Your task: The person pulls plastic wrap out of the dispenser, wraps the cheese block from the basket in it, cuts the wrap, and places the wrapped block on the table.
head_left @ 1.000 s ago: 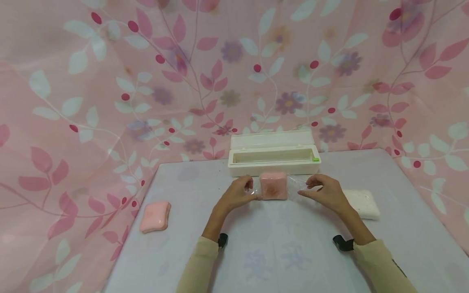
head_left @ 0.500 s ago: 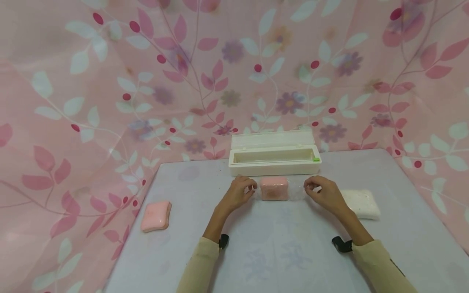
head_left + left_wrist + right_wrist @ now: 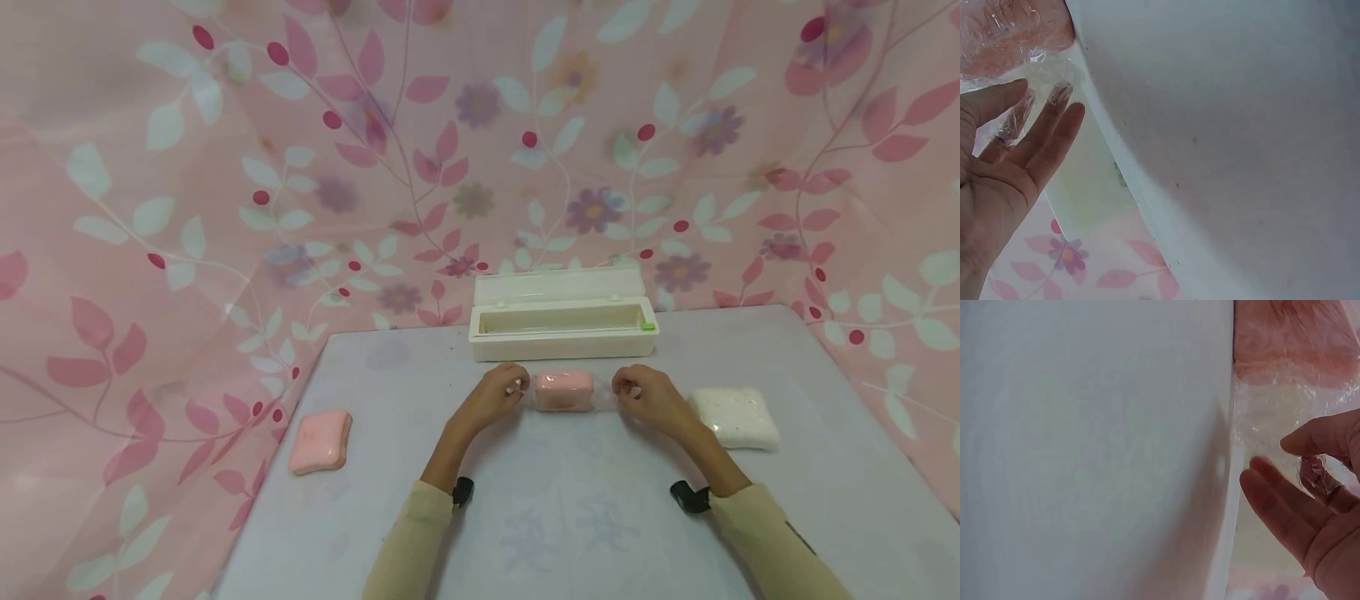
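A pink block with rounded corners point(image 3: 564, 392), like a bar of soap, is wrapped in clear plastic film at the middle of the table. Its narrow side faces me in the head view. My left hand point(image 3: 492, 397) pinches the loose film end point(image 3: 1041, 70) at the block's left. On the other side, my right hand point(image 3: 651, 398) holds the right film end point(image 3: 1266, 412) between thumb and fingers. Wrinkled film clings to both hands' fingers in the wrist views. The block hangs between the two film ends, close over the table.
Behind the block stands a long white box point(image 3: 562, 346) with its lid raised and a green tab at its right end. Another pink block point(image 3: 321, 442) lies at the left, and a white block point(image 3: 738, 418) lies beside my right forearm. A floral curtain hangs behind the table.
The wrapped block has turned, its broad smudged face giving way to a narrower side. My fingers have closed on the film ends and both hands have moved inward toward the block.
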`<move>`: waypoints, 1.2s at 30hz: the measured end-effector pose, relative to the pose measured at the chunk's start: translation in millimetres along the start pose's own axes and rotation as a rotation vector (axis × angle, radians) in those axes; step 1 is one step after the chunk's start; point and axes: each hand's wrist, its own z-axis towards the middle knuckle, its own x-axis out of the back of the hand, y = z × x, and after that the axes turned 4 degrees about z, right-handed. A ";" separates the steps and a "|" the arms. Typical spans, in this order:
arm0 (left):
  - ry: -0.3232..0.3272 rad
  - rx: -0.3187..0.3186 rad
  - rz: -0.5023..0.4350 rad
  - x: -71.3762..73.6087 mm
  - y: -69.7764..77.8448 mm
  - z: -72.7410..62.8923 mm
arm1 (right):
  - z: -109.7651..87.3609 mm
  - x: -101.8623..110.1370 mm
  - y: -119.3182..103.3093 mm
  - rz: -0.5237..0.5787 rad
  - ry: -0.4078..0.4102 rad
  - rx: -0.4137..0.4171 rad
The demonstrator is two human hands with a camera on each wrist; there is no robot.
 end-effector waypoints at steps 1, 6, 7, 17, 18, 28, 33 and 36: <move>-0.007 0.014 -0.016 -1.3 0.1 0.7 | 1.0 -1.4 -0.8 0.014 -0.003 0.002; -0.005 0.024 -0.080 -7.8 0.0 4.2 | 6.6 -9.8 -3.0 0.040 0.001 0.019; -0.002 0.030 -0.094 -9.0 -0.1 4.9 | 7.3 -11.5 -3.5 0.051 -0.001 0.014; 0.036 0.065 -0.188 -11.5 2.3 8.3 | 10.9 -24.4 -6.0 0.190 -0.125 -0.118; 0.035 0.072 -0.196 -11.6 3.0 8.3 | 11.0 -24.8 -6.2 0.203 -0.137 -0.122; 0.041 0.137 -0.212 -10.7 10.3 8.1 | 5.8 -27.4 -10.1 0.288 -0.142 -0.190; 0.052 0.139 -0.223 -3.2 21.1 8.1 | -7.9 -32.2 -31.9 0.509 -0.099 -0.468; 0.060 0.106 -0.258 6.5 33.5 9.3 | -21.9 -34.2 -53.6 0.770 -0.062 -0.652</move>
